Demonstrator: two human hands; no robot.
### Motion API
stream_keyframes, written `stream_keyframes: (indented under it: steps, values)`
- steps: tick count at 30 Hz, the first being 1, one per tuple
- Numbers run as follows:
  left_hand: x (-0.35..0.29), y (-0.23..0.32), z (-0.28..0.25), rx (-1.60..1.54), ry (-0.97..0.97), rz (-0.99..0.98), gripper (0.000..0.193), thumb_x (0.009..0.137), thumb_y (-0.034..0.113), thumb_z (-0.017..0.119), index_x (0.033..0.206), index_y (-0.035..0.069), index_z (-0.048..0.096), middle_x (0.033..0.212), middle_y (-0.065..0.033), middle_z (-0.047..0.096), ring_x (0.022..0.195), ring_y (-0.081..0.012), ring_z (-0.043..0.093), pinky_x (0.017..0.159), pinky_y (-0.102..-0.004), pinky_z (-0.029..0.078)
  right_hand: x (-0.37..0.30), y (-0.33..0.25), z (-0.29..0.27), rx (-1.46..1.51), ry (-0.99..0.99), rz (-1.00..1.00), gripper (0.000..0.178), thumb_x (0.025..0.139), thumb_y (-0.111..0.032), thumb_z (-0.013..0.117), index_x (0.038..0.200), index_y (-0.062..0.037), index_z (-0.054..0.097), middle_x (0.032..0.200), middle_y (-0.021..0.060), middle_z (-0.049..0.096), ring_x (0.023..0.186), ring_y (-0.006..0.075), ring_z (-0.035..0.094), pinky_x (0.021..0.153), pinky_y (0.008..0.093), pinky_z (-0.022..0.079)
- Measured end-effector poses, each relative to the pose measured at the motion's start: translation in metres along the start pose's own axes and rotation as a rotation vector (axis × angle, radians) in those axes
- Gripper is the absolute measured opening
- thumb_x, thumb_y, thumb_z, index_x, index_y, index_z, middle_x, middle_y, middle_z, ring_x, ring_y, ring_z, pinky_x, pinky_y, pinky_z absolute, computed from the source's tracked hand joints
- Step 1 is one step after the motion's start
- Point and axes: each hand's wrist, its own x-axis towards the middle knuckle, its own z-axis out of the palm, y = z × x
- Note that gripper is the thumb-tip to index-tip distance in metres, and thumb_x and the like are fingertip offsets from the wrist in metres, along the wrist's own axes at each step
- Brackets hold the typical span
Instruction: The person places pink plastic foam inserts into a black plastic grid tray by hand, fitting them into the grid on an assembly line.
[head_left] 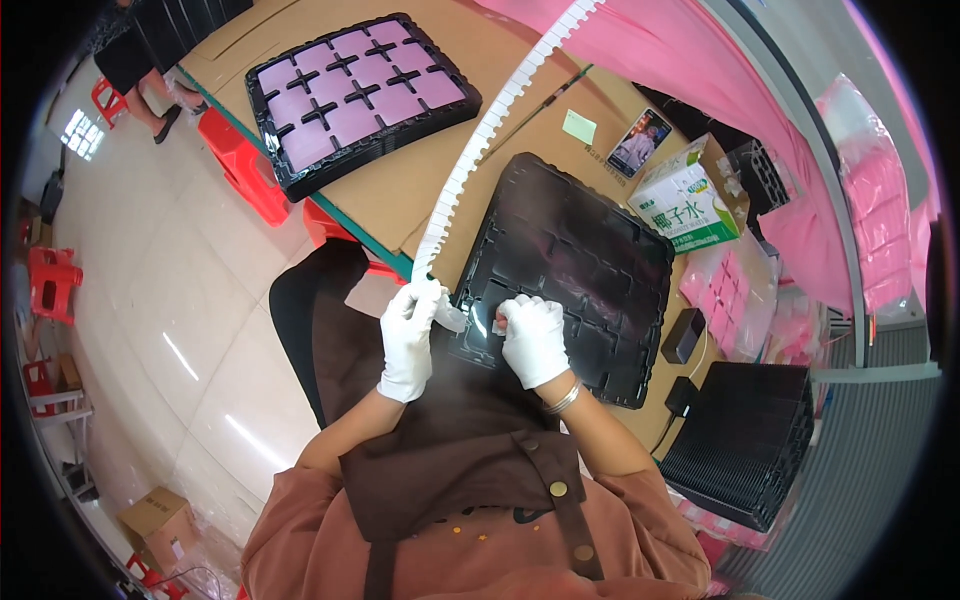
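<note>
Gloved left hand (407, 340) has its fingers pinched on a white notched strip (478, 150) curving down from top centre. Right hand (534, 342) is curled up by the black tray (590, 245) mid-frame, can't tell if it's holding anything.

On the surface (385, 205), the near tray (600, 240) lies before the person, the far tray (388, 148) lies beyond it to the left with pads (352, 112) in it, and the strip (497, 105) runs between them. Behind the near tray, rightward, are a note (579, 127), phone (640, 143) and carton (690, 195). A tray stack (745, 440) stands to its right, on what is hard to tell.
</note>
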Motion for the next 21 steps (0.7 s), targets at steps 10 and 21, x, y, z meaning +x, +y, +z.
stream_keyframes:
  steps: [10, 21]
  values:
    - [0.004, 0.011, 0.010, 0.063, -0.039, 0.043, 0.017, 0.095, 0.016, 0.056, 0.096, 0.000, 0.061, 0.086, -0.0018, 0.061, 0.076, -0.0089, 0.056, 0.071, -0.0231, 0.044, 0.005, 0.040, -0.022, 0.415, -0.163, -0.078, 0.006, 0.073, -0.001, 0.057, 0.073, -0.0076, 0.058, 0.071, 0.0075, 0.059, 0.070, 0.0264, 0.060, 0.067, 0.0379, 0.044]
    - [0.037, 0.011, -0.040, 0.656, -0.077, 0.004, 0.017, 0.087, 0.014, 0.065, 0.079, -0.001, 0.064, 0.069, 0.0014, 0.056, 0.064, -0.0054, 0.049, 0.059, -0.0224, 0.040, 0.087, 0.306, -0.186, 0.438, 0.718, 0.621, 0.020, 0.087, -0.014, 0.059, 0.079, 0.0018, 0.067, 0.075, 0.0153, 0.066, 0.077, 0.0175, 0.068, 0.056, 0.0317, 0.053]
